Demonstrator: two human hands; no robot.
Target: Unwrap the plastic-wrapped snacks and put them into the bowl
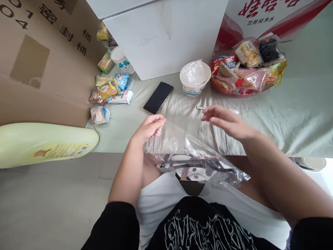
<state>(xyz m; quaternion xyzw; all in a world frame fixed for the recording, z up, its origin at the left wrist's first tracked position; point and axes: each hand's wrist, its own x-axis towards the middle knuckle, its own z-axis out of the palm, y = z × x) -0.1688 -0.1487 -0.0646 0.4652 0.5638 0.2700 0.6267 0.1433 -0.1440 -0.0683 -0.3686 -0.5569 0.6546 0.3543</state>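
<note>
My left hand (149, 129) is closed around the upper left edge of a clear, crinkled plastic sheet or bag (186, 142). From there the plastic drapes over the table edge and slants down to the right across my lap. Raised to the right is my right hand (225, 121), with its fingers stretched out, thumb apart and nothing in it. Partly hidden behind that hand lies a thin knife-like tool (201, 108) with a white end. A dark phone (158, 98) rests on the cloth beyond my left hand. Clear plastic lines a white paper bowl (194, 88) further back.
A red basket (241, 93) of packaged snacks stands at the back right, before a red-and-white box (260, 21). A white box (169, 41) fills the back. Leftward are snack packs (108, 87), a paper cup (122, 60), a cardboard box (52, 76) and a pale yellow bottle (47, 144).
</note>
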